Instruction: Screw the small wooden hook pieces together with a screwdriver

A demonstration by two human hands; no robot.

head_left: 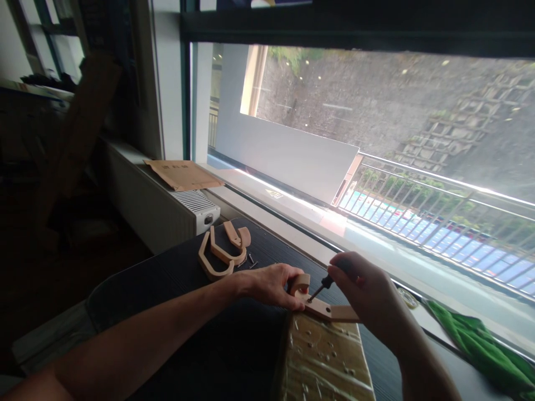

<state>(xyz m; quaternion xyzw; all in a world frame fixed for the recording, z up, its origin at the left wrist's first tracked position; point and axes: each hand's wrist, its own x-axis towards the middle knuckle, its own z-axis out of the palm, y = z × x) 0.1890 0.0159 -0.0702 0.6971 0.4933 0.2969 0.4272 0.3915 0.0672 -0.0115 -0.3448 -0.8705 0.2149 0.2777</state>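
My right hand (359, 284) grips the dark handle of a screwdriver (321, 289). The driver slants down to the left, its tip at a hole in a wooden hook (320, 308). My left hand (273, 287) is closed round the hook's curved end, thumb resting on the flat part. The hook lies at the far end of a tape-wrapped block (324, 356) with small dents or holes on top. Beyond my left hand are several more curved wooden hooks (217, 259), with a few small screws (252, 260) beside them.
The dark table (175, 289) stands against a window sill. A green cloth (472, 340) and a roll of tape (407, 297) lie to the right. Past the table's far left edge is a white radiator (184, 217) with flat cardboard (184, 174) on top.
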